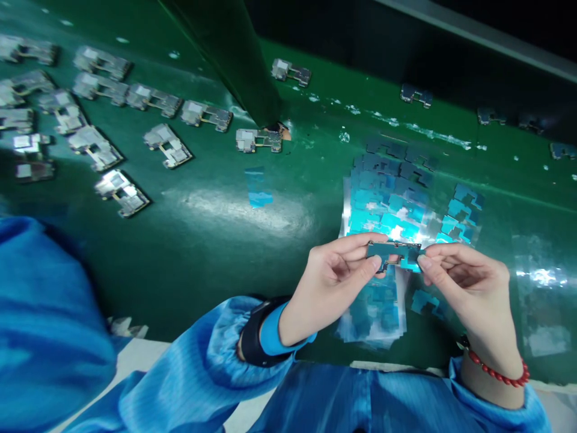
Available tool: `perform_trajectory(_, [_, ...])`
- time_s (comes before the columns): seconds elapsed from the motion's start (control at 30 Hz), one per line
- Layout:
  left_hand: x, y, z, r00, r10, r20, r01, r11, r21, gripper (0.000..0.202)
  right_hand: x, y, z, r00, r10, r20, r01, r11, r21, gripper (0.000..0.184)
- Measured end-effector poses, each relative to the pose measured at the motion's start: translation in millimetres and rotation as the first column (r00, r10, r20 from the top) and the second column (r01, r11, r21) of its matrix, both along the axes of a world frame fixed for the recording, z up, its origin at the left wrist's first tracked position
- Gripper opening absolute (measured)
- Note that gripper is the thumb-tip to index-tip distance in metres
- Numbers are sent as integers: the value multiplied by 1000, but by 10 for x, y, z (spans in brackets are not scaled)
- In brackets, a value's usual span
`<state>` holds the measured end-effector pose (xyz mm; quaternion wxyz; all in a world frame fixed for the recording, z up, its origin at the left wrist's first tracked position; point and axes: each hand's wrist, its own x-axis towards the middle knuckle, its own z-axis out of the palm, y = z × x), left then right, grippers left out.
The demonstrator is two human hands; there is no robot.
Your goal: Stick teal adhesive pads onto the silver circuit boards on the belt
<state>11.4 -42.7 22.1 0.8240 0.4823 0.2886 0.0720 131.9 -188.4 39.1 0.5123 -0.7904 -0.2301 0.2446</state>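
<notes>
Head view: left hand [331, 282] and right hand [469, 282] pinch one board [393, 251] between them, lower right. Film sheets [387, 204] lie just behind; more boards [121, 192] fill the upper left.

1. No text, label, brand, number or sign is showing legibly anywhere.
2. Small board [394, 252] between the hands: markings are blurring out; nothing readable.
3. Blue film pieces [387, 198] at 1 o'clock: glare is washing over them; no print.
4. Metal-shielded boards [121, 192] at 10 o'clock: too small to read.
</notes>
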Motion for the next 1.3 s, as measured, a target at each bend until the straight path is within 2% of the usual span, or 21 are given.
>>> perform_trajectory(0.67, [-12,-7,-6,1000,-1,31,1,1000,10,23,-5,-5,33,988,10,154,-1,998,-57,6])
perform_trajectory(0.87, [-3,9,2,1000,-9,2,9,1000,10,24,0,-15,40,987,27,160,-16,997,-69,7])
perform_trajectory(1.3, [-15,13,-41,996,26,82,-24,999,-27,22,34,-32,17,994,-18,105,22,999,-43,8])
